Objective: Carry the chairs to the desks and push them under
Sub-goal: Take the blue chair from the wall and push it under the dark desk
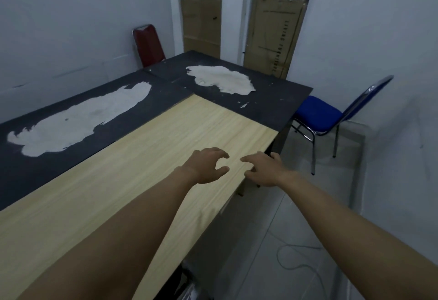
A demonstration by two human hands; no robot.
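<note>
A blue padded chair with a chrome frame stands at the right, its seat partly tucked under the corner of the dark desk. A red chair stands behind the desks at the far wall, only its backrest showing. My left hand hovers over the light wooden desk with fingers loosely curled, holding nothing. My right hand reaches beside it at the desk's right edge, fingers relaxed and empty. Both hands are well short of the blue chair.
Another dark desk with a peeled white patch runs along the left. Flat cardboard boxes lean against the windows at the back. A thin cable lies on the tiled floor to the right, where a white wall closes in.
</note>
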